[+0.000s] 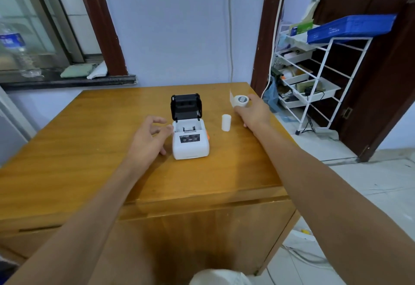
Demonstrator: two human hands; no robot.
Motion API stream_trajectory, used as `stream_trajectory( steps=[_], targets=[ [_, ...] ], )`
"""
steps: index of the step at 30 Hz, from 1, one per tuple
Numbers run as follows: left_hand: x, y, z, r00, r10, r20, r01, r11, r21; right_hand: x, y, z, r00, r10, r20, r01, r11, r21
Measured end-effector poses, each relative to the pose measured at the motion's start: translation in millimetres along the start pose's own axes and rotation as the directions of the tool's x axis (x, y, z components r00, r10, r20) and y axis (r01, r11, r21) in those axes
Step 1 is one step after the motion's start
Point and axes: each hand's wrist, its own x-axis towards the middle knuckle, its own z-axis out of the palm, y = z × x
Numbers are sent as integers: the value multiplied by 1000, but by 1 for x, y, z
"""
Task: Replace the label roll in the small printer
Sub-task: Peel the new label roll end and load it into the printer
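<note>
A small white printer (190, 144) stands mid-table with its black lid (186, 106) flipped up and its roll bay showing no roll. My left hand (149, 135) hovers just left of the printer, fingers loosely curled, holding nothing. Far right on the table, my right hand (254, 112) grips a white label roll (240, 101) whose loose paper end sticks up at its left. A second white roll (226, 122) stands upright between the printer and my right hand.
The wooden table (112, 150) ends close behind the held roll on the right. Beyond that edge stands a white wire rack (314, 82) with trays and a blue basket (350, 27). A window sill (67, 81) with a water bottle (15, 51) lies at the far left.
</note>
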Motion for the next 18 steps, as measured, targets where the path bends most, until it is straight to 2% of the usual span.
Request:
stream_trajectory(
  steps=[3,7,11,13,16,18],
  targets=[
    [-4,5,-1,1000,5,-13,-5,1000,5,-19,-2,-5,996,-60,-65,69,987,148],
    [-8,4,-6,995,-25,-96,19,998,-62,-56,-4,-11,973,-119,-196,163,960,226],
    [-32,10,-15,960,17,-278,-28,999,-35,-112,-20,-32,959,-273,-79,284,929,238],
    [-55,21,-16,939,34,-343,-58,996,-62,-140,-31,-53,926,-378,0,366,897,247],
    [-110,45,-10,925,49,-377,-144,963,-228,-180,-42,-81,831,-547,103,532,835,140],
    [-154,68,-1,929,79,-362,-199,931,-307,-205,-47,-91,828,-549,109,537,834,124]
  ],
)
